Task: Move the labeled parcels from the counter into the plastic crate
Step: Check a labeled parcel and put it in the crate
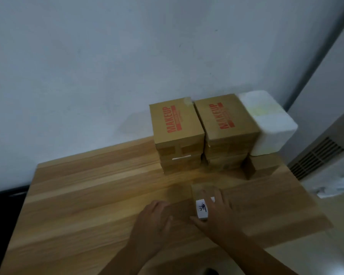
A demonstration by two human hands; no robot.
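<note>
Small parcel (202, 190), brown card with a white label (202, 209) bearing a black handwritten mark, sat on the counter (87, 195) near its front edge, label facing the wearer. Not lifted as far as could be told; the view was blurred here

Right hand (216, 211) was clasped round the parcel's right side, fingers over the top, thumb at the lower front below the label. Left hand (155, 217) lay at the parcel's left side, fingers bent toward it; touching or just beside, and gripping or only steadying, could not be told

Behind, against the wall (87, 66): left stack (176, 124) and right stack (226, 120) of card boxes, each topped by a box printed MAKEUP in red, the two stacks just beside each other. A small white strip showed on the front of the left stack, perhaps a label. White foam box (270, 124) touched the right stack and rested on a lower card box (262, 165) at the counter's right end

The plastic crate was not in view, so no count of parcels already inside was possible

Judgement: early or mid task. This parcel was at the pick-up step, grasp made, carry not yet begun. Both stacks and the far right boxes appeared undealt with, if they count as labelled
</note>
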